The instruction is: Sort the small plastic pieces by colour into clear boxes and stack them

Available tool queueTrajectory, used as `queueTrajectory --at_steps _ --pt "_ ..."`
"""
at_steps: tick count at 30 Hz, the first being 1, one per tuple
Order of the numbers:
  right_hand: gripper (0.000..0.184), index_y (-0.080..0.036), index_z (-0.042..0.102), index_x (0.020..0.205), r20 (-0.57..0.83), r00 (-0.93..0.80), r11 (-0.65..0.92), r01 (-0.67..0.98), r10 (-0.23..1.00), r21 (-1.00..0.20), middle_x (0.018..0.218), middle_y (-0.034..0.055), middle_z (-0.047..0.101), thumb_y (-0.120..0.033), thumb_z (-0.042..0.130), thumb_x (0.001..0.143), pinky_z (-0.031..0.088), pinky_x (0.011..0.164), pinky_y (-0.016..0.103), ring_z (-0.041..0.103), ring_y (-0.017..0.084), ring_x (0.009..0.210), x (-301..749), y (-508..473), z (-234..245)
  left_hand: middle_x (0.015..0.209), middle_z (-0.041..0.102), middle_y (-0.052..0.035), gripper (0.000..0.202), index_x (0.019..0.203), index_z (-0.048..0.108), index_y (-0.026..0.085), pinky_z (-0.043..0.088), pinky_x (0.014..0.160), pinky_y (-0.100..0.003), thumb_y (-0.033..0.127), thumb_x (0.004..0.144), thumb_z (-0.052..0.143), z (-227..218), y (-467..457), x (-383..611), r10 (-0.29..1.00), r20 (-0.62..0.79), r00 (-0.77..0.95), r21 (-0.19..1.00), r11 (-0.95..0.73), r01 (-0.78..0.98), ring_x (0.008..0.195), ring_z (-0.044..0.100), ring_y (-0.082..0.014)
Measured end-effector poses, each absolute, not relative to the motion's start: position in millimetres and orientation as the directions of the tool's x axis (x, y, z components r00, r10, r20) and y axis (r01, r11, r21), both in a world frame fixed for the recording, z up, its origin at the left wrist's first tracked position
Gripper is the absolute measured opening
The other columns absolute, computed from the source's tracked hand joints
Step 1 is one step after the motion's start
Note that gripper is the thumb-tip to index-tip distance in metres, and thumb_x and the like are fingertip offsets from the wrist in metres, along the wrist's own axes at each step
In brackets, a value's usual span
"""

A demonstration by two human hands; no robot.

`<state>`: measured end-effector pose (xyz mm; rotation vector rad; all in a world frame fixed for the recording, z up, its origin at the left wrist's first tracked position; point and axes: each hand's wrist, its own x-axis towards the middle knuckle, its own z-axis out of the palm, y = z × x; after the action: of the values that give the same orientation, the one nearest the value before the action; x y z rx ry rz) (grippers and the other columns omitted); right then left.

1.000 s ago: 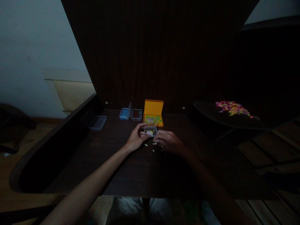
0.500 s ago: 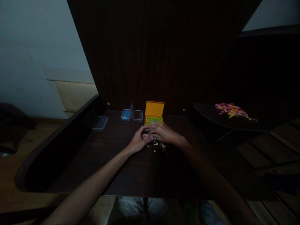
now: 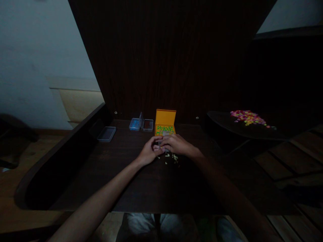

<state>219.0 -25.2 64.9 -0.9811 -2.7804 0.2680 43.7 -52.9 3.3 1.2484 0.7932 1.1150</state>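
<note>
My left hand [image 3: 147, 153] is curled around the left side of a small clear plastic case [image 3: 159, 144], mostly hidden by my fingers. From the other side, my right hand [image 3: 181, 145] bends over the same case, its fingertips closed together against it. Whether a small piece is pinched there cannot be seen. Just beyond the hands stands a yellow box [image 3: 165, 117] with its lid raised and several green pieces [image 3: 164, 129] inside. Small pale pieces [image 3: 174, 157] lie scattered on the dark desk below my right hand.
A hinged clear case [image 3: 147, 125] stands unfolded left of the yellow box, with blue pieces [image 3: 135, 124] in one half. Farther left lies another clear case [image 3: 107, 133]. A pile of colourful pieces [image 3: 249, 118] rests on the right-hand shelf. A raised side panel [image 3: 60, 158] borders the desk's left.
The view has shifted very slightly. Both hands keep nearly the same pose around the clear case, and the boxes and scattered pieces stay in place.
</note>
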Motion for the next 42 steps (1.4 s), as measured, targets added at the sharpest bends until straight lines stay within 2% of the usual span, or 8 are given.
queueTrajectory --at_steps 4,10,13,16,20,27,36,42 --pt "0.019 -0.022 0.074 0.098 0.144 -0.77 0.776 0.58 0.621 -0.246 0.1 0.0063 0.071 -0.02 0.057 0.09 0.045 0.078 0.029 0.063 0.019 0.093 224 -27 69 0.106 0.062 -0.0043 0.057 0.111 0.055 0.017 0.049 0.066 -0.021 0.023 0.062 0.083 3 -52 43 0.944 0.101 0.313 0.975 -0.031 -0.22 0.065 0.057 -0.0051" --pt "0.021 -0.02 0.071 0.104 0.255 -0.736 0.763 0.515 0.627 -0.392 0.101 0.0065 0.07 -0.021 0.055 0.091 0.046 0.084 0.031 0.064 0.018 0.092 246 -43 85 0.104 0.063 -0.004 0.056 0.111 0.055 0.018 0.05 0.067 -0.023 0.02 0.062 0.082 2 -52 43 0.943 0.095 0.32 0.977 -0.027 -0.212 0.066 0.059 -0.007" --pt "0.017 -0.017 0.072 0.096 0.216 -0.735 0.733 0.508 0.642 -0.452 0.091 0.0061 0.07 -0.022 0.057 0.089 0.047 0.076 0.027 0.064 0.016 0.082 261 -58 85 0.105 0.064 -0.0048 0.056 0.111 0.055 0.018 0.051 0.067 -0.024 0.02 0.062 0.083 2 -53 43 0.94 0.082 0.331 0.977 -0.01 -0.213 0.066 0.06 -0.0071" --pt "0.014 -0.017 0.071 0.093 0.097 -0.767 0.701 0.519 0.635 -0.489 0.091 0.0056 0.069 -0.019 0.058 0.088 0.046 0.073 0.025 0.064 0.015 0.081 275 -73 73 0.108 0.063 -0.0057 0.056 0.111 0.055 0.018 0.051 0.066 -0.022 0.019 0.061 0.083 3 -54 43 0.943 0.071 0.326 0.977 0.0 -0.212 0.065 0.059 -0.0058" --pt "0.012 -0.018 0.069 0.095 0.056 -0.74 0.664 0.563 0.67 -0.492 0.095 0.0047 0.068 -0.017 0.059 0.087 0.046 0.08 0.027 0.063 0.015 0.088 285 -88 48 0.112 0.062 -0.0064 0.057 0.111 0.056 0.017 0.051 0.068 -0.022 0.018 0.061 0.083 2 -53 43 0.944 0.061 0.324 0.978 0.009 -0.211 0.066 0.06 -0.0053" --pt "0.012 -0.019 0.064 0.087 0.097 -0.665 0.625 0.629 0.741 -0.463 0.091 0.0036 0.065 -0.011 0.055 0.086 0.045 0.071 0.025 0.061 0.015 0.08 284 -101 18 0.11 0.066 -0.0064 0.059 0.113 0.056 0.017 0.054 0.07 -0.024 0.019 0.062 0.084 4 -51 41 0.963 0.06 0.263 0.971 0.004 -0.238 0.064 0.06 -0.0053" --pt "0.019 -0.018 0.071 0.093 0.366 -0.601 0.697 0.533 0.711 -0.479 0.086 0.0054 0.062 -0.026 0.054 0.092 0.045 0.068 0.026 0.058 0.014 0.076 269 -76 56 0.119 0.062 -0.009 0.061 0.116 0.053 0.017 0.053 0.079 -0.029 0.024 0.064 0.083 4 -50 40 0.945 0.109 0.309 0.956 -0.015 -0.292 0.077 0.065 -0.0113" --pt "0.015 -0.018 0.074 0.092 0.329 -0.638 0.716 0.579 0.696 -0.39 0.084 0.0051 0.062 -0.021 0.06 0.089 0.043 0.069 0.026 0.057 0.015 0.077 249 -48 67 0.118 0.061 -0.0085 0.059 0.116 0.055 0.018 0.053 0.076 -0.028 0.023 0.064 0.082 4 -53 41 0.933 0.127 0.336 0.961 -0.032 -0.274 0.074 0.064 -0.0102"
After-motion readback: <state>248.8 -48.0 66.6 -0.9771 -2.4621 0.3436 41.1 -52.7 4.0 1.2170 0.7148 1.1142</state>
